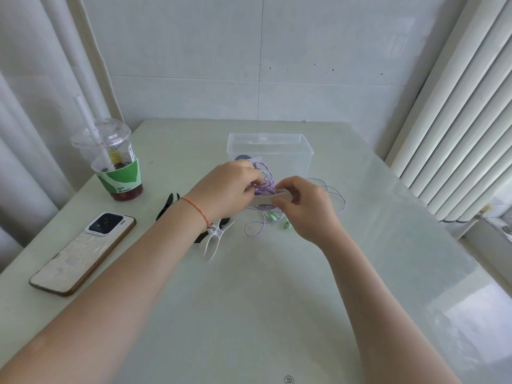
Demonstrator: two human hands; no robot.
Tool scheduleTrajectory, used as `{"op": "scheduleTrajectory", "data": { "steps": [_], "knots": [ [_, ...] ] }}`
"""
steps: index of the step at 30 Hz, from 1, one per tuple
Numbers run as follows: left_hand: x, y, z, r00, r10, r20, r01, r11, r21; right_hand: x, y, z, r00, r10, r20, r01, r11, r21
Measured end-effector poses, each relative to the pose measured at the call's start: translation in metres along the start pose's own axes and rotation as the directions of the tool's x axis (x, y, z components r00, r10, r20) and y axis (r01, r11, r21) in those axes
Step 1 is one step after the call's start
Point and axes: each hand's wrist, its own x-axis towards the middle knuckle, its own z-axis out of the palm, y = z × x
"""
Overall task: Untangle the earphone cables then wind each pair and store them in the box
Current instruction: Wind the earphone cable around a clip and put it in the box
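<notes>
A purple earphone cable (331, 194) is bunched between my two hands above the table, with loose loops trailing to the right and front. My left hand (227, 184) pinches the bundle of purple cable. My right hand (302, 203) grips a white winder clip (267, 198) that the cable wraps around. Green earbuds (277, 218) lie on the table under my right hand. Just behind my hands stands the clear plastic box (288, 151), open, with a dark round item inside at its left.
A white winder clip (213, 242) and a black one (169, 203) lie under my left wrist. A phone (83, 250) lies face down at the left, and a lidded drink cup with a straw (113, 159) stands behind it. Blinds hang at the right.
</notes>
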Motion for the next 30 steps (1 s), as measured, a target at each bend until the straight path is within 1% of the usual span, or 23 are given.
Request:
{"op": "scheduleTrajectory", "data": {
  "steps": [3,7,10,15,17,19,22,25,27,30],
  "knots": [
    [-0.001,-0.004,-0.005,0.998,-0.052,-0.019,0.049,0.99,-0.135,0.0,0.001,-0.002,1.0,0.018,-0.001,-0.018,0.999,0.048],
    [-0.002,-0.006,-0.007,0.997,-0.071,-0.008,0.068,0.985,-0.161,-0.001,0.0,0.0,1.0,0.014,0.022,-0.016,0.993,0.115],
    [-0.003,-0.006,-0.006,0.996,-0.088,-0.017,0.084,0.978,-0.189,-0.002,-0.001,0.002,1.0,0.018,0.005,-0.019,0.989,0.144],
    [-0.005,-0.006,-0.001,0.987,-0.137,-0.088,0.109,0.955,-0.274,-0.002,-0.002,-0.001,0.999,0.05,0.004,-0.05,0.97,0.24],
    [-0.007,-0.005,-0.001,0.978,-0.177,-0.114,0.128,0.93,-0.345,-0.003,-0.003,-0.001,0.998,0.065,-0.003,-0.061,0.956,0.285],
    [-0.009,-0.001,-0.001,0.957,-0.255,-0.137,0.173,0.884,-0.435,-0.004,-0.004,0.001,0.996,0.086,-0.021,-0.074,0.943,0.323],
    [-0.01,0.003,0.0,0.934,-0.345,-0.09,0.229,0.774,-0.59,-0.004,-0.005,0.002,0.995,0.095,-0.044,-0.07,0.919,0.389],
    [-0.012,0.001,-0.003,0.948,-0.319,-0.004,0.243,0.731,-0.638,-0.002,-0.004,0.001,0.993,0.119,-0.026,-0.093,0.877,0.472],
    [-0.014,-0.002,-0.003,0.956,-0.291,0.028,0.235,0.71,-0.664,-0.001,-0.003,0.002,0.99,0.143,-0.018,-0.115,0.859,0.499],
    [-0.015,-0.003,0.001,0.94,-0.34,-0.025,0.227,0.68,-0.697,-0.001,-0.003,0.005,0.987,0.161,-0.025,-0.121,0.825,0.552]
  ]
}}
